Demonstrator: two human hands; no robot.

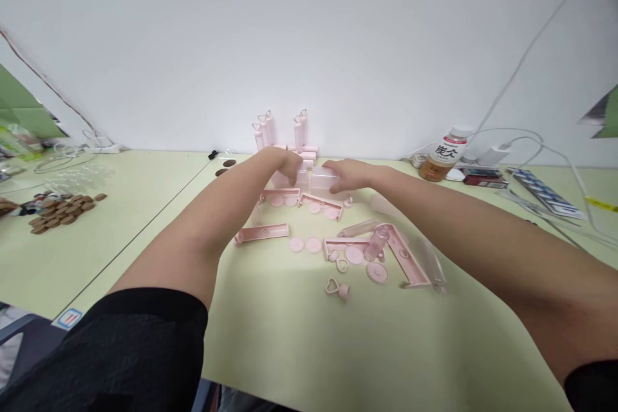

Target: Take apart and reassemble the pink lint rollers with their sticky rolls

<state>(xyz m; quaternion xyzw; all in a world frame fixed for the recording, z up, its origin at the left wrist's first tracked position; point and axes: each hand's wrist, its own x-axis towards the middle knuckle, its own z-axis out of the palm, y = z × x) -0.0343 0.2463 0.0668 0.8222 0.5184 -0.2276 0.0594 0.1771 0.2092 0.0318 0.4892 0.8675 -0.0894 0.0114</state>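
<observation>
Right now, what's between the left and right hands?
In the head view, a translucent box fills the gap between the left hand and the right hand; the right hand grips its end.

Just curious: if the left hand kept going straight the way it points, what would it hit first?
Probably the low stack of pink parts just beyond the left hand, in front of the white wall; depth is hard to judge.

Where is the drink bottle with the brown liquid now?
In the head view, the bottle stands at the back right of the table, near the wall, beside a white charger.
</observation>
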